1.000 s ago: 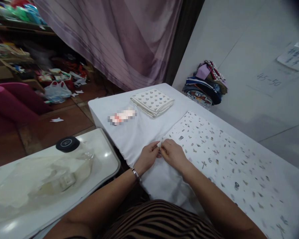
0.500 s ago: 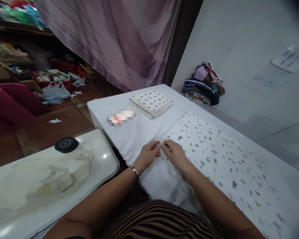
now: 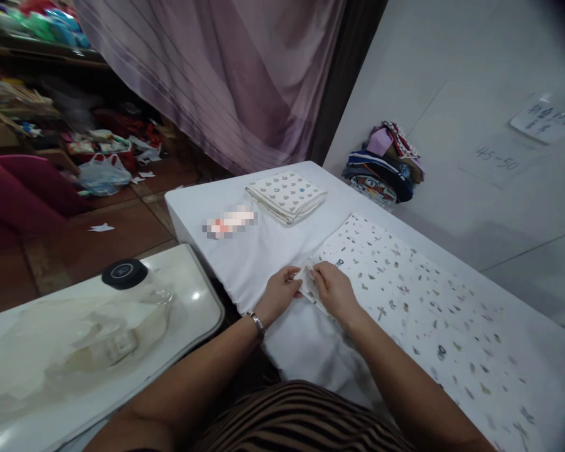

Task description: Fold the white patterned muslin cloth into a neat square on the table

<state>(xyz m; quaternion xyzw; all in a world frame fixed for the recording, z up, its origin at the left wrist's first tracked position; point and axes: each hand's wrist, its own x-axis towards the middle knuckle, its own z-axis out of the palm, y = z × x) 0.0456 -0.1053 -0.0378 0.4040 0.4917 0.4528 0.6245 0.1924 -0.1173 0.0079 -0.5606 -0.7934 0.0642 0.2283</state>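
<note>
A white cloth (image 3: pixel 405 301) printed with small leaves and insects lies spread over the right part of the covered table. My left hand (image 3: pixel 280 292), with a metal band at the wrist, pinches the near-left corner of this cloth. Close beside it my right hand (image 3: pixel 332 285) is closed on the same edge. Between the fingers a small turned-up flap of the cloth shows its paler side. Beyond my hands sits a folded cloth (image 3: pixel 287 194) with a small grey print.
The table has a white cover (image 3: pixel 282 242); a blurred-out item (image 3: pixel 230 221) lies on it. On the left stands a shiny white surface (image 3: pixel 188 276) with a black round lid (image 3: pixel 123 274) and clear plastic. Folded clothes (image 3: pixel 381 166) are piled by the wall; a purple curtain (image 3: pixel 245 75) hangs behind.
My hands have moved slightly apart, the right one a little to the right. More of the turned-up cloth corner now shows between them.
</note>
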